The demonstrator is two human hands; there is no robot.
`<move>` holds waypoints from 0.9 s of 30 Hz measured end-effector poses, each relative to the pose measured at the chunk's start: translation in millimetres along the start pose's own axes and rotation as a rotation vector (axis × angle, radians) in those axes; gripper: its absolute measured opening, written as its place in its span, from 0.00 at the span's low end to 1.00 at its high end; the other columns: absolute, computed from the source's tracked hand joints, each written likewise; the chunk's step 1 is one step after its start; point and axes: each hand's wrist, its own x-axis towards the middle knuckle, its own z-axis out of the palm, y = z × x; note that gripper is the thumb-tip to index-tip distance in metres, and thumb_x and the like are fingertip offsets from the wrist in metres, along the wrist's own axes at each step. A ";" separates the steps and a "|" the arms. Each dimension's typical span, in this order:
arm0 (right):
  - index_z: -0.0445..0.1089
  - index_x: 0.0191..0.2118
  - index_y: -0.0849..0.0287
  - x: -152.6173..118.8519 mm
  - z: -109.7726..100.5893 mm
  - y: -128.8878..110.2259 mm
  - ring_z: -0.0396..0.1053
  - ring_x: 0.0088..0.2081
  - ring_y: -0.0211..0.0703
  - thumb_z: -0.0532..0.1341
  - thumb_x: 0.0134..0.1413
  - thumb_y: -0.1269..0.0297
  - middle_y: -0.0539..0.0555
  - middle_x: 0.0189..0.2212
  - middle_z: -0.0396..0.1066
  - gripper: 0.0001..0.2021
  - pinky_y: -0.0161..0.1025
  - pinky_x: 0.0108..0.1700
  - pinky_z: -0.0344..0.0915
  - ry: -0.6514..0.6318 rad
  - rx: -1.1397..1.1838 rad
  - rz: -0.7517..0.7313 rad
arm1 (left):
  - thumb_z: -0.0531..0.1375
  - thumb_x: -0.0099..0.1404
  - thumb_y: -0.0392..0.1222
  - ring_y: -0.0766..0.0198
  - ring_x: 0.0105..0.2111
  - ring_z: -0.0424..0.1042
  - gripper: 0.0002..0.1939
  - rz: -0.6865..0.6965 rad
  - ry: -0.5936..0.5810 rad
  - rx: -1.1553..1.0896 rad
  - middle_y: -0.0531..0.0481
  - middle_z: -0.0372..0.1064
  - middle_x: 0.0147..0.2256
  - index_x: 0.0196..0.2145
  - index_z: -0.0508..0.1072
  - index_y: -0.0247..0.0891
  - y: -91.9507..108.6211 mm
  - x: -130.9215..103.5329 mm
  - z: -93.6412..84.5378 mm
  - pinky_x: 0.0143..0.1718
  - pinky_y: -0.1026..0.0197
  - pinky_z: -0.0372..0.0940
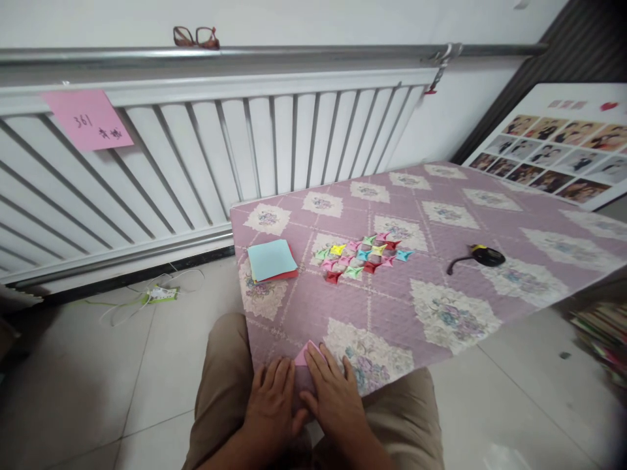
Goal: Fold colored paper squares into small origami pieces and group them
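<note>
A folded piece of pink paper (302, 356) lies at the near edge of the table, its peak pointing away from me. My right hand (335, 389) lies flat over its right side with the fingers stretched out, covering part of it. Beside the paper's left corner, my left hand (272, 393) rests palm down with its fingers extended. Farther up, several small folded paper pieces (365, 255) in pink, red, green, yellow and blue sit in loose rows. To their left is a stack of square paper sheets (272, 260), light blue on top with red showing beneath.
The table wears a purple flowered cloth (313, 307). A small black object with a curved tail (486, 256) lies at right. Behind stands a white radiator (274, 143); a pipe above it holds glasses (196, 38). A photo board (553, 143) leans at the far right. A power strip (161, 294) is on the floor.
</note>
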 end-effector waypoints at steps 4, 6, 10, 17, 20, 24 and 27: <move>0.55 0.62 0.50 3.6 -12.0 -0.5 0.49 0.63 0.55 0.57 0.55 0.61 0.52 0.63 0.54 0.29 0.60 0.59 0.45 0.026 0.037 0.034 | 0.56 0.61 0.57 0.44 0.58 0.55 0.34 -0.007 -0.072 -0.037 0.40 0.58 0.59 0.60 0.60 0.35 -0.4 4.1 -14.9 0.56 0.42 0.50; 0.60 0.60 0.48 6.7 -19.1 3.2 0.53 0.62 0.52 0.56 0.56 0.63 0.52 0.61 0.59 0.24 0.56 0.58 0.49 0.052 0.074 0.024 | 0.58 0.61 0.55 0.45 0.56 0.56 0.31 -0.015 -0.078 -0.046 0.41 0.60 0.57 0.58 0.62 0.37 -1.3 9.9 -25.2 0.55 0.43 0.52; 0.67 0.54 0.47 15.1 -26.8 14.7 0.58 0.58 0.49 0.57 0.55 0.67 0.51 0.56 0.66 0.19 0.50 0.54 0.53 0.102 0.159 -0.022 | 0.57 0.65 0.47 0.51 0.48 0.63 0.14 -0.022 -0.130 -0.029 0.44 0.66 0.47 0.45 0.70 0.40 -5.7 29.6 -43.2 0.49 0.49 0.58; 0.71 0.49 0.47 25.3 -26.7 21.3 0.63 0.53 0.48 0.61 0.51 0.71 0.51 0.51 0.71 0.19 0.48 0.54 0.52 0.150 0.196 -0.069 | 0.57 0.65 0.43 0.56 0.43 0.66 0.07 0.089 -0.172 -0.040 0.47 0.67 0.42 0.39 0.70 0.38 -17.6 63.6 -44.9 0.44 0.55 0.62; 0.72 0.48 0.48 27.4 -30.1 20.4 0.64 0.52 0.47 0.60 0.51 0.71 0.52 0.50 0.71 0.18 0.46 0.53 0.53 0.146 0.185 -0.096 | 0.57 0.65 0.42 0.58 0.42 0.66 0.06 0.176 -0.174 -0.063 0.48 0.67 0.41 0.39 0.71 0.39 -21.8 69.9 -40.0 0.43 0.58 0.62; 0.72 0.47 0.49 29.3 -35.4 19.9 0.64 0.50 0.46 0.60 0.51 0.71 0.52 0.48 0.72 0.17 0.44 0.52 0.53 0.135 0.169 -0.123 | 0.56 0.65 0.40 0.59 0.42 0.66 0.06 0.251 -0.151 -0.081 0.48 0.67 0.40 0.37 0.71 0.38 -26.0 72.1 -35.3 0.43 0.58 0.62; 0.73 0.45 0.51 30.2 -37.2 20.3 0.65 0.50 0.46 0.60 0.52 0.70 0.52 0.47 0.73 0.15 0.44 0.52 0.54 0.135 0.161 -0.132 | 0.56 0.65 0.39 0.59 0.41 0.66 0.05 0.267 -0.116 -0.091 0.47 0.67 0.38 0.36 0.71 0.38 -27.0 70.9 -34.3 0.42 0.58 0.62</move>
